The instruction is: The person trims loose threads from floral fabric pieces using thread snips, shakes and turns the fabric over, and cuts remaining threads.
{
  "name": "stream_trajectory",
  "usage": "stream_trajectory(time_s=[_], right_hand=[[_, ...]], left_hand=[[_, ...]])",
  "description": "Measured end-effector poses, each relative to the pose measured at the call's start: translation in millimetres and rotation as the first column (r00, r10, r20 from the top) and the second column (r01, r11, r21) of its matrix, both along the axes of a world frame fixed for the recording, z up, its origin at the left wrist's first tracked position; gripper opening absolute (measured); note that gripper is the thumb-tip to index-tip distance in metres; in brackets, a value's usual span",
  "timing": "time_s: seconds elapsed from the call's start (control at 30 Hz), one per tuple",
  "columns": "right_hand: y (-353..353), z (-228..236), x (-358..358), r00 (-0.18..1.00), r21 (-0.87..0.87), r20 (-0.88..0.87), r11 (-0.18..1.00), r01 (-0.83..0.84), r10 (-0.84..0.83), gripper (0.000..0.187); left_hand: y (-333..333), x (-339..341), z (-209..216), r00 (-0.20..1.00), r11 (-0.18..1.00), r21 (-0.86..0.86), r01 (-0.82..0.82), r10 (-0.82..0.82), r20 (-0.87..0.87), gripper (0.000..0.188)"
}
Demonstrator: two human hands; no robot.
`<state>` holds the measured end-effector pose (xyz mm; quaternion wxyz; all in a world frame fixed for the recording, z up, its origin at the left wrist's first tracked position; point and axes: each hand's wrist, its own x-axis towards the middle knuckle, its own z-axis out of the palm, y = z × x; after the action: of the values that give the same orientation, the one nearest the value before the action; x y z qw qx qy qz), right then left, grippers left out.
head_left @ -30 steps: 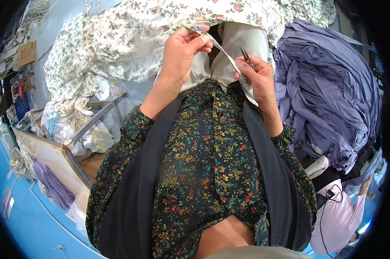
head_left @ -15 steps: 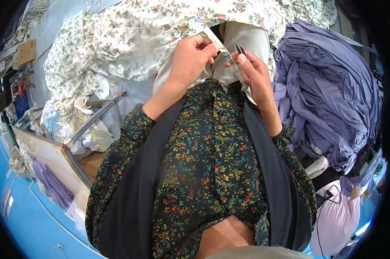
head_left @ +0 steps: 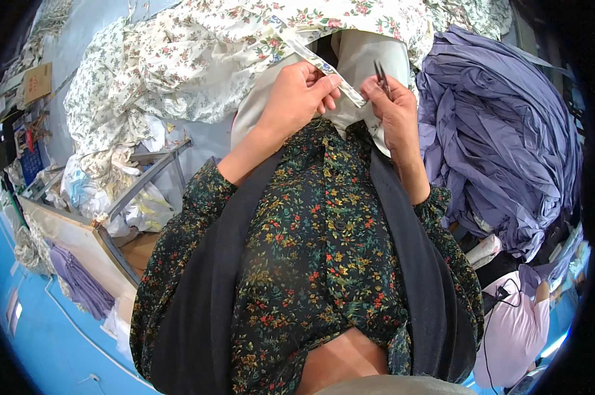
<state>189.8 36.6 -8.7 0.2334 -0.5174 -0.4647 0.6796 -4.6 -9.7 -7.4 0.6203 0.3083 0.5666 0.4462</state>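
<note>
The left hand [head_left: 296, 95] pinches a floral strip [head_left: 324, 64] between thumb and fingers, above the lap [head_left: 375, 56], by the near edge of the flowered cloth [head_left: 199, 79]. The right hand's [head_left: 397, 112] fingers clasp a dark two-pointed tool [head_left: 382, 78]. Purple fabric [head_left: 501, 131] heaps beyond the lap's right edge.

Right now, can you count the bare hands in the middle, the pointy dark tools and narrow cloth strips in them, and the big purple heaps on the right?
Left hand plus right hand: 2
Pointy dark tool: 1
Narrow cloth strip: 1
Big purple heap: 1
Total: 5
</note>
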Motion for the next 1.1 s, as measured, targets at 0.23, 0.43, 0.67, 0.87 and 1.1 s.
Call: stream_trajectory(time_s=[0.23, 0.43, 0.67, 0.87, 1.1], right_hand=[[-6.3, 10.2, -5.8, 0.999, 0.320, 0.044, 0.947, 0.014, -0.030, 0.023], [-7.3, 2.8, 1.4, 0.977, 0.359, 0.199, 0.921, -0.150, 0.082, 0.024], [-8.2, 9.1, -3.6, 0.954, 0.487, 0.293, 0.848, -0.210, 0.068, 0.022], [-8.7, 9.1, -4.2, 0.950, 0.523, 0.309, 0.828, -0.203, 0.038, 0.020], [-9.4, 7.4, -4.1, 0.953, 0.543, 0.300, 0.816, -0.197, 0.031, 0.019]], left_hand=[[0.1, -0.5, 8.8, 0.996, 0.998, -0.014, -0.069, 0.070, 0.053, 0.023], [1.5, -0.5, 9.0, 0.996, 0.997, 0.021, -0.073, 0.072, 0.044, 0.023], [-0.3, 1.3, 5.9, 0.991, 0.997, -0.008, -0.074, 0.074, 0.107, 0.021], [0.7, -0.2, 3.6, 0.971, 0.995, -0.064, -0.078, 0.090, 0.221, 0.019], [0.6, -0.5, 1.6, 0.962, 0.992, -0.097, -0.076, 0.098, 0.255, 0.019]])
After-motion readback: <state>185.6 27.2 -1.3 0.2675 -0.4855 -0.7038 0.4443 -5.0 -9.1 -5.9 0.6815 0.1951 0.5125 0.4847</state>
